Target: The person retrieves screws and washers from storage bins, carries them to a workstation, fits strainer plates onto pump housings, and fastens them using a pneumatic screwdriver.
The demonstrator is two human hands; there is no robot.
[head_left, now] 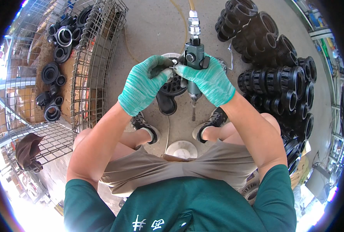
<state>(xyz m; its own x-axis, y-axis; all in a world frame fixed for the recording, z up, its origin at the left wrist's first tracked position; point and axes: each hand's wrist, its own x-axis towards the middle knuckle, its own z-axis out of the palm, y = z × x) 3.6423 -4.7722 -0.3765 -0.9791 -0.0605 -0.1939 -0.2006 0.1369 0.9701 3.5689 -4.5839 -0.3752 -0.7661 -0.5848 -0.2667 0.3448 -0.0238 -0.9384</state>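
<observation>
The right hand (pixel 209 79) grips a green pneumatic screwdriver (pixel 194 62), bit pointing down; the left hand (pixel 144 86) pinches a black ribbed pipe fitting (pixel 173 86) just beside the tool; stacked black fittings (pixel 280 77) lie right of the hands, a wire cage (pixel 92 65) to their left

Wire cage (pixel 90 73) left, stacked fittings (pixel 280 81) right, floor (pixel 156 27) between.

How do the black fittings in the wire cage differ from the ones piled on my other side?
The fittings in the wire cage on the left lie scattered and few, mostly open end up, on a brown liner. The fittings piled on the floor on the right are many, stacked tightly in rows, lying on their sides. Both are black, round and ribbed.
</observation>
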